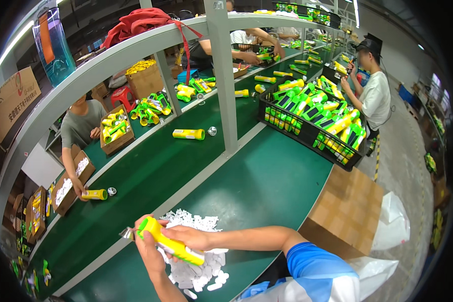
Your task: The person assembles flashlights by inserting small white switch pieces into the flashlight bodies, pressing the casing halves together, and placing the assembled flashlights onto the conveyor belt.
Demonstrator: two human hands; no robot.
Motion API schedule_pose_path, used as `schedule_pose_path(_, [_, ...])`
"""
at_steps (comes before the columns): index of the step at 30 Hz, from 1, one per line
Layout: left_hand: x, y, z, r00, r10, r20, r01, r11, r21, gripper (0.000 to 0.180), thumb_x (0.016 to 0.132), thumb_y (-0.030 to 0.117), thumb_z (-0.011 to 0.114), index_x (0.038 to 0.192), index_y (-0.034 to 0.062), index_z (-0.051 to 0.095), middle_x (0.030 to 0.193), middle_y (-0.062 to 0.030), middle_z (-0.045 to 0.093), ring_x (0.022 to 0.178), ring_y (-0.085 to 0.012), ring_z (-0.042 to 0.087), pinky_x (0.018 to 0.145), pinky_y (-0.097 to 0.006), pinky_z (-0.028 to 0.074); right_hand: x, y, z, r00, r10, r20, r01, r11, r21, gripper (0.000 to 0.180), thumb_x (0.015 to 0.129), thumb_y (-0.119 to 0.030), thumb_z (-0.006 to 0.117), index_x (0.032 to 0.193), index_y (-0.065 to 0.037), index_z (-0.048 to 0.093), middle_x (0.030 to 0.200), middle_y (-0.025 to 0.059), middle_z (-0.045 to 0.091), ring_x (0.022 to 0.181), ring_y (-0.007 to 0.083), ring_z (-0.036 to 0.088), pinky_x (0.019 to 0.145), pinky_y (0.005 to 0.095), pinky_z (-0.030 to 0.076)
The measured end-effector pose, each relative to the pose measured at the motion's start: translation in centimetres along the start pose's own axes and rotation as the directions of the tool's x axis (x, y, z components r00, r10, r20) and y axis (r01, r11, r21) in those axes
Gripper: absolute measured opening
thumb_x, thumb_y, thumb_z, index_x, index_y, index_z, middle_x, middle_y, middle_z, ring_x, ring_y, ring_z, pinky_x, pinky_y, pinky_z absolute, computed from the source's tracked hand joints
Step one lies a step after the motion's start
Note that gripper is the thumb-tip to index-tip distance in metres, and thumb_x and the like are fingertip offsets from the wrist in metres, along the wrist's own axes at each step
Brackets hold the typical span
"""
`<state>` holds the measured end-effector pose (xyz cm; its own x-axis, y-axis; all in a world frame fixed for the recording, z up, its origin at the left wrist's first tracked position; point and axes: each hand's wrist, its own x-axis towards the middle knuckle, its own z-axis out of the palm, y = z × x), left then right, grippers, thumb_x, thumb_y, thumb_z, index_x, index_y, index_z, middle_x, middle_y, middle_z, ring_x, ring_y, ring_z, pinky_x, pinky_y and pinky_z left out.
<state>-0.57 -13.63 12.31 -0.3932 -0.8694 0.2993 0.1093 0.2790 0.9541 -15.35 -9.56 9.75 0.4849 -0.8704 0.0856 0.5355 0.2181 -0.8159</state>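
Both my hands are together on one yellow tube with a green end [172,245], tilted so the green end sits up and to the left. My right hand [190,236] is wrapped round the body, and my left hand [150,247] grips near the green end. There's also a little silvery piece [127,233] poking out at my left fingers, can't really tell how I've got hold of it.

Right under all that is a messy heap of white pieces [202,274] on my green tabletop [251,189]. To the right there's a big cardboard box [345,207], and further off a black crate [317,134] piled with yellow and green tubes.

Beyond the tabletop is a darker green belt [146,168] with another yellow tube [188,134] beside a silver cup [212,131]. Far left, a co-worker in grey [86,125] has a hand on a tube too.
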Motion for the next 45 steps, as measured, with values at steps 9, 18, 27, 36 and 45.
schedule_pose_path(9, [0.2,-0.9,-3.5,0.964,-0.248,0.091,0.188,0.885,0.426,0.035,0.092,0.019,0.066,0.121,-0.0007,0.066,0.091,-0.0114,0.073,0.083,-0.0180,0.069,0.076,-0.031,0.053,-6.5,-0.4,-12.5,0.848,-0.056,-0.526,0.074,0.997,0.012,0.049,0.105,-0.053,0.039,0.115,-0.007,0.053,0.088,0.0102,0.065,0.070,0.0207,0.065,0.061,0.0379,0.058])
schedule_pose_path(18, [1.2,-0.6,-0.7,0.954,-0.242,0.178,0.161,0.912,0.378,0.036,0.092,0.026,0.069,0.120,0.0045,0.066,0.091,-0.0107,0.072,0.078,-0.0175,0.068,0.072,-0.030,0.052,-9.0,0.5,-18.3,0.650,0.054,-0.758,-0.032,0.999,0.044,0.054,0.102,-0.062,0.039,0.107,-0.011,0.055,0.080,0.0067,0.062,0.063,0.0171,0.059,0.056,0.0331,0.053])
schedule_pose_path(27, [1.3,-0.6,-0.4,0.927,-0.323,0.189,0.207,0.863,0.461,0.042,0.094,0.034,0.067,0.125,0.0049,0.063,0.093,-0.0104,0.072,0.075,-0.0188,0.067,0.072,-0.032,0.052,-8.8,0.8,-17.4,0.644,0.058,-0.762,-0.114,0.993,-0.021,0.056,0.103,-0.059,0.037,0.103,-0.007,0.057,0.075,0.0077,0.063,0.059,0.0166,0.061,0.053,0.0319,0.054])
schedule_pose_path(36, [1.7,-1.0,0.3,0.909,-0.331,0.254,0.193,0.873,0.448,0.046,0.093,0.037,0.067,0.125,0.0046,0.063,0.092,-0.0112,0.073,0.075,-0.0239,0.068,0.070,-0.035,0.053,-9.2,0.9,-16.8,0.681,-0.032,-0.732,-0.032,0.997,-0.073,0.055,0.104,-0.057,0.040,0.103,-0.004,0.058,0.076,0.0090,0.064,0.059,0.0168,0.063,0.053,0.0316,0.055])
schedule_pose_path(45, [1.2,-1.6,0.2,0.927,-0.307,0.217,0.190,0.880,0.435,0.044,0.092,0.035,0.067,0.124,0.0042,0.063,0.093,-0.0122,0.074,0.072,-0.0228,0.069,0.068,-0.034,0.053,-8.4,0.9,-16.1,0.620,-0.012,-0.784,-0.065,0.996,-0.067,0.056,0.103,-0.057,0.041,0.105,-0.004,0.057,0.075,0.0092,0.062,0.059,0.0164,0.061,0.054,0.0306,0.054])
